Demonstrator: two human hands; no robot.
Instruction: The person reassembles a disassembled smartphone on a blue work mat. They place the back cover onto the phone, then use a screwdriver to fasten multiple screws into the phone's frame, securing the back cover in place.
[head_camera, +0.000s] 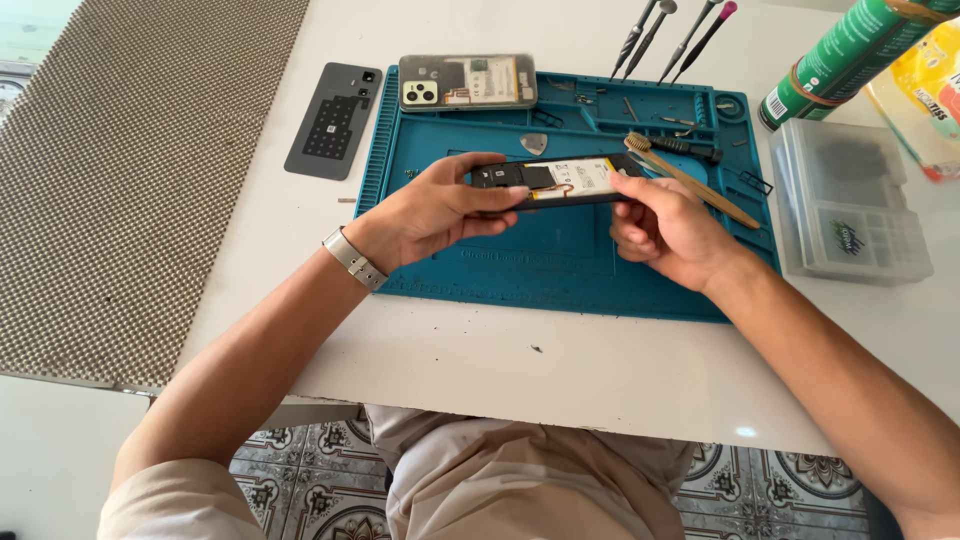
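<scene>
An opened dark phone (560, 181) with its insides and a white battery showing is held tilted above the blue repair mat (520, 280). My left hand (435, 210) grips its left end; a metal watch band is on that wrist. My right hand (665, 225) holds the phone's right end and also a wooden-handled brush (700, 185), whose bristles sit near the phone's upper right corner.
A second opened phone with a clear back (467, 82) and a dark back cover (335, 118) lie at the mat's far left. Several screwdrivers (670, 35), a green can (840, 55), a clear parts box (850, 205) and a grey textured mat (130, 170) surround the work area.
</scene>
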